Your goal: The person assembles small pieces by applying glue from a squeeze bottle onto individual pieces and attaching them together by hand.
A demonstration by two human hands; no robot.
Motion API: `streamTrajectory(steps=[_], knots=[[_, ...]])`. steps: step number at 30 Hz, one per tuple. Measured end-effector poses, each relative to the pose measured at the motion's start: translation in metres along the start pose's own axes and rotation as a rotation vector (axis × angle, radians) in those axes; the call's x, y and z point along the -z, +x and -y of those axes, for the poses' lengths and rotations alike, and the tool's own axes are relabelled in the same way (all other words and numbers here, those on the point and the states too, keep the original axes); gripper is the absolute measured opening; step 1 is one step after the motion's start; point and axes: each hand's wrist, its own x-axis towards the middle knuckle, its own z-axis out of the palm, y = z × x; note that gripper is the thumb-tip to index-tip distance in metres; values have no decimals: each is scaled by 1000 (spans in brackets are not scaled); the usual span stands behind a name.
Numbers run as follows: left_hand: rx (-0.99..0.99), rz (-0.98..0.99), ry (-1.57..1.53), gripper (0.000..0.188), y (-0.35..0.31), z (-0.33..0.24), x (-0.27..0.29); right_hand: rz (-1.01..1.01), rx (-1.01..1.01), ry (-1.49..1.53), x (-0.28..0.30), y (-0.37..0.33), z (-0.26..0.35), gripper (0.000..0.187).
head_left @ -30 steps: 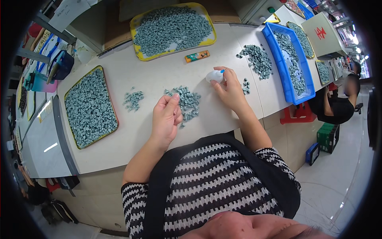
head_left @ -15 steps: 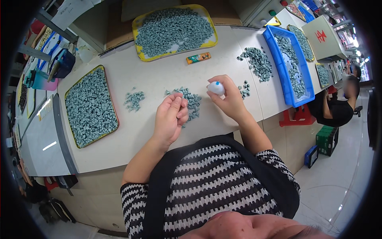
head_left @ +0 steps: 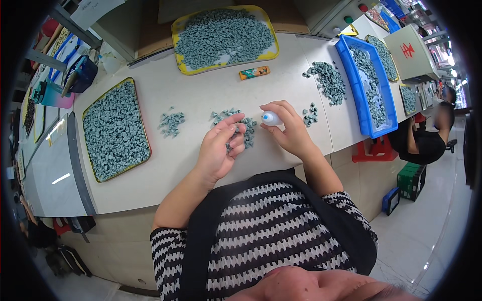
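My right hand (head_left: 293,131) is closed around a small white squeeze bottle (head_left: 271,118), whose blue tip points left toward my other hand. My left hand (head_left: 217,149) is curled with the palm turned inward; small grey-green stones show between its thumb and fingers, partly hidden. Beneath and beyond its fingers lies a loose pile of the same stones (head_left: 249,128) on the pale tabletop. A smaller scatter of stones (head_left: 171,123) lies to the left, and another little group (head_left: 310,115) sits just right of my right hand.
A full stone tray (head_left: 114,133) stands at left, a yellow-rimmed tray (head_left: 275,50) at the back. An orange tube-shaped pack (head_left: 254,73) lies before it. At right are a larger stone heap (head_left: 329,83), a blue bin (head_left: 362,113) and a red stool (head_left: 374,151). Another person (head_left: 427,135) sits beyond.
The bottle has tipped so its blue tip now faces left rather than upward. My left fingers have loosened from a tight pinch and spread slightly.
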Motion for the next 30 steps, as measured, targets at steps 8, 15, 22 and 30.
streamTrajectory(steps=[8,15,22,30], knots=[[-31,63,-1,22,-13,-16,12,4,9,-14,-12,9,22,38],[-16,70,83,24,-35,-26,12,-1,48,-59,-23,8,46,39],[-12,19,91,13,-51,-25,3,9,3,-48,-22,-3,49,41],[38,104,-186,14,-28,-9,26,-53,11,-120,-10,-11,26,45]])
